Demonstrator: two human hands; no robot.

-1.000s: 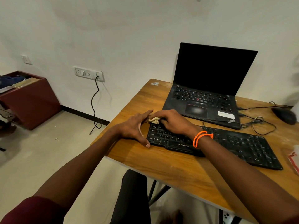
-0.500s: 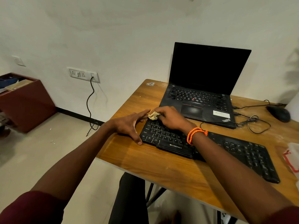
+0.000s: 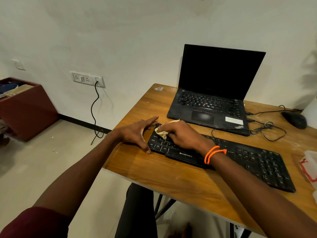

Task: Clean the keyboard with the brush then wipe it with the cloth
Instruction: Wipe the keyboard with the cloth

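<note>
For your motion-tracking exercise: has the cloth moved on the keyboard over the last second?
Yes. The cloth under the right hand slid from the far-left corner of the keyboard toward its near edge, onto the lower key rows.

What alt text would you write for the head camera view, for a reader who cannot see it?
A person's right hand presses a beige cloth onto the left end of a black keyboard on a wooden table, while the left hand braces the keyboard's left edge. Behind it stands an open laptop, its screen dark, with a mouse to the right.
</note>
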